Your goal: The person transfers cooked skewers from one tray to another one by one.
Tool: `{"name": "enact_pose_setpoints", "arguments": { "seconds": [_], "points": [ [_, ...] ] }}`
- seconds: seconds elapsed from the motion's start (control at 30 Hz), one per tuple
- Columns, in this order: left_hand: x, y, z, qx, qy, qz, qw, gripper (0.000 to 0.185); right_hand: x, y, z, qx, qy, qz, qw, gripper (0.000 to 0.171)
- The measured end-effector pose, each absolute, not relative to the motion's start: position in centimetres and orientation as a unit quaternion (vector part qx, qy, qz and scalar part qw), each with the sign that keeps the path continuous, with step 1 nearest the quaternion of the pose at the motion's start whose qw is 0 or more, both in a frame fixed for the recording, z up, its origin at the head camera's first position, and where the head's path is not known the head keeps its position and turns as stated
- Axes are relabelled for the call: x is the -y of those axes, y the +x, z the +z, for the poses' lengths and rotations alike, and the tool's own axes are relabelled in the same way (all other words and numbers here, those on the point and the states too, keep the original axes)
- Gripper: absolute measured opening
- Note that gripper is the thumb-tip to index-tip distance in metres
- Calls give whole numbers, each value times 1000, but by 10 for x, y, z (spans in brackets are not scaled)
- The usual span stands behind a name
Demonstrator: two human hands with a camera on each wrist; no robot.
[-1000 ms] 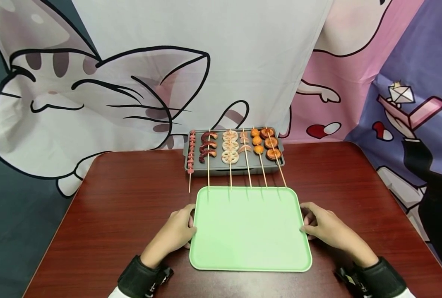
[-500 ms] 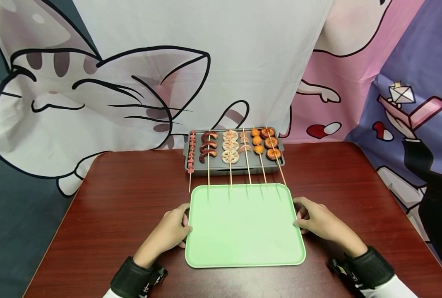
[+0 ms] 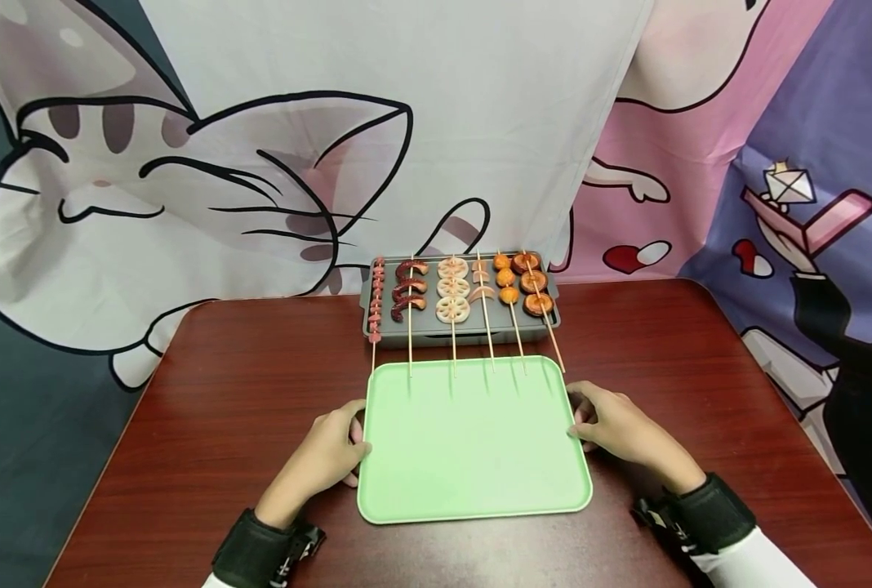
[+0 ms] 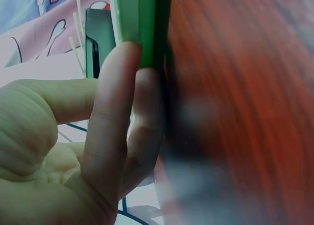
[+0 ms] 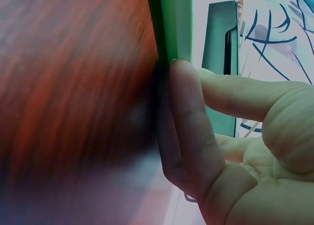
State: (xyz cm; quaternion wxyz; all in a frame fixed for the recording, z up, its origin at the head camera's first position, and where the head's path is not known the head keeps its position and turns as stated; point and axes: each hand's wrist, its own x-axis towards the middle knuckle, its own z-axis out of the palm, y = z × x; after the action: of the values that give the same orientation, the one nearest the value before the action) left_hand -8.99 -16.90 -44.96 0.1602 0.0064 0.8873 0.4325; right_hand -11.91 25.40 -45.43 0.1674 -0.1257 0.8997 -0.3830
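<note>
An empty light-green tray (image 3: 473, 441) lies flat on the dark red table (image 3: 208, 392). My left hand (image 3: 326, 453) grips its left rim and my right hand (image 3: 616, 429) grips its right rim. The left wrist view shows my fingers (image 4: 115, 102) curled against the tray's edge (image 4: 140, 19), and the right wrist view shows the same, fingers (image 5: 189, 117) at the edge (image 5: 176, 24). Behind the tray stands a grey grill pan (image 3: 421, 322) with several food skewers (image 3: 454, 287). Their stick ends reach over the tray's far edge.
A cartoon cat cloth (image 3: 260, 180) hangs behind the table as a backdrop. The grill pan shows in the left wrist view (image 4: 100, 34) and the right wrist view (image 5: 221, 38). Bare tabletop lies to both sides of the tray.
Both hands have slid the green tray to the left and farther from me, toward the grill pan. Its far edge now lies under the skewer sticks.
</note>
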Motion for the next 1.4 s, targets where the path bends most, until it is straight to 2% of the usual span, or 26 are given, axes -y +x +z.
{"name": "enact_pose_setpoints", "arguments": {
  "seconds": [0.67, 1.23, 1.4],
  "points": [
    [173, -98, -452, -890, 12, 434, 143, 60, -249, -128, -454, -898, -123, -385, 172, 57],
    [177, -101, -455, -876, 6, 455, 161, 63, -250, -128, -453, -900, -123, -378, 176, 60],
    [178, -101, -455, -872, 7, 461, 164, 63, -250, -128, -449, -917, -137, -342, 154, 62]
  ]
}}
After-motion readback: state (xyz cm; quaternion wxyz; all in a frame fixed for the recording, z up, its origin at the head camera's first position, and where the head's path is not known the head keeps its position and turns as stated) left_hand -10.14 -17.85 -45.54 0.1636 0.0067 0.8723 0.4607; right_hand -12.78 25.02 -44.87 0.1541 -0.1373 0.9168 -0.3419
